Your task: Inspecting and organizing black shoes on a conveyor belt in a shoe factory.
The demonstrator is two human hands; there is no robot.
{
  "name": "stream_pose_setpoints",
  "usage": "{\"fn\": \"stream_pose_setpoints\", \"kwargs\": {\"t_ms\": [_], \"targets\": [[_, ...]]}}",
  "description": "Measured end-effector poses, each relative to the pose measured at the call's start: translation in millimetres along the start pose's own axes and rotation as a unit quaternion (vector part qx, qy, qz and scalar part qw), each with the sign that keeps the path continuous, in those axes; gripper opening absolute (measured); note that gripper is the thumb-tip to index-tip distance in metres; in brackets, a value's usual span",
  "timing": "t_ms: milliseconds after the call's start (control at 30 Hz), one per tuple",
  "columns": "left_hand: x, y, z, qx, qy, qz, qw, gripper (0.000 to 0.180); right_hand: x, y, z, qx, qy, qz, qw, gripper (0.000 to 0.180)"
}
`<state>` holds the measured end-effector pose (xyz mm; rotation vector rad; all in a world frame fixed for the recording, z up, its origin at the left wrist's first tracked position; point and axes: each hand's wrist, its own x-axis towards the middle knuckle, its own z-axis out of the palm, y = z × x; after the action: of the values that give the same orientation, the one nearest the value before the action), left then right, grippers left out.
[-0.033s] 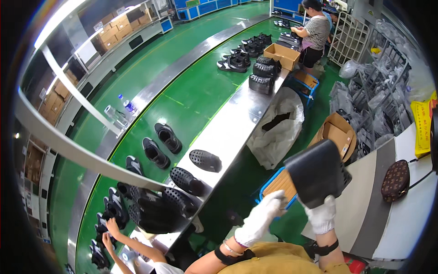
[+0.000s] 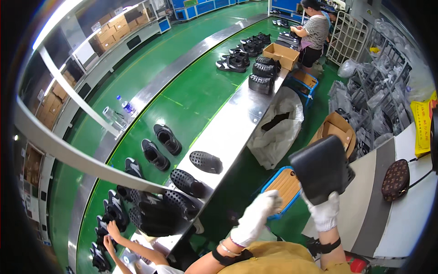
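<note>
In a white glove, my right hand (image 2: 323,213) holds up a broad black piece (image 2: 319,169) by its lower edge. Its face is smooth, and a studded or dimpled side shows at its right. My left hand (image 2: 255,217), also gloved in white, is to the left of the piece and apart from it. The fingers are bent and smeared by motion; nothing shows between them. Dimpled black shoe-shaped pieces, such as this one (image 2: 205,162), lie along the steel bench edge (image 2: 237,123) on my left.
A green conveyor (image 2: 191,86) carries black shoes (image 2: 167,139). A co-worker's hands (image 2: 112,235) touch shoes at lower left; another person (image 2: 315,34) stands far off. Blue-framed stools (image 2: 283,187), a white sack (image 2: 278,132), an open carton (image 2: 335,128) and a brown pouch (image 2: 395,180) are around me.
My left hand has drawn slightly left and down, away from the black piece. My right hand and the piece have shifted a little to the right.
</note>
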<state>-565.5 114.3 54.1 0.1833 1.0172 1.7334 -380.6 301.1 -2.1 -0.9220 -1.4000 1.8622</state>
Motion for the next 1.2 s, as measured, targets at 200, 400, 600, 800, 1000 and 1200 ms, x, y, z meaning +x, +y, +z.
{"fn": "stream_pose_setpoints", "kwargs": {"t_ms": [200,400,600,800,1000,1200], "targets": [[1,47,-85,-0.027,0.142,0.059,0.988,0.038,52,-48,31,0.465,-0.021,-0.015,0.885,0.083],[-7,63,-117,-0.013,0.166,0.09,0.982,0.04,81,-81,74,0.503,-0.001,-0.022,0.864,0.078],[1,78,-138,-0.06,0.143,0.123,0.98,0.039,110,-104,99,0.436,-0.049,-0.062,0.897,0.063],[13,107,-140,-0.018,0.167,0.176,0.97,0.038,176,-125,111,0.422,-0.007,-0.069,0.904,0.056],[88,111,-140,-0.013,0.17,0.173,0.97,0.037,292,-135,112,0.332,-0.041,-0.135,0.933,0.048],[258,88,-161,0.273,0.2,0.131,0.932,0.044,476,-126,93,0.253,-0.019,-0.127,0.959,0.051]]}}
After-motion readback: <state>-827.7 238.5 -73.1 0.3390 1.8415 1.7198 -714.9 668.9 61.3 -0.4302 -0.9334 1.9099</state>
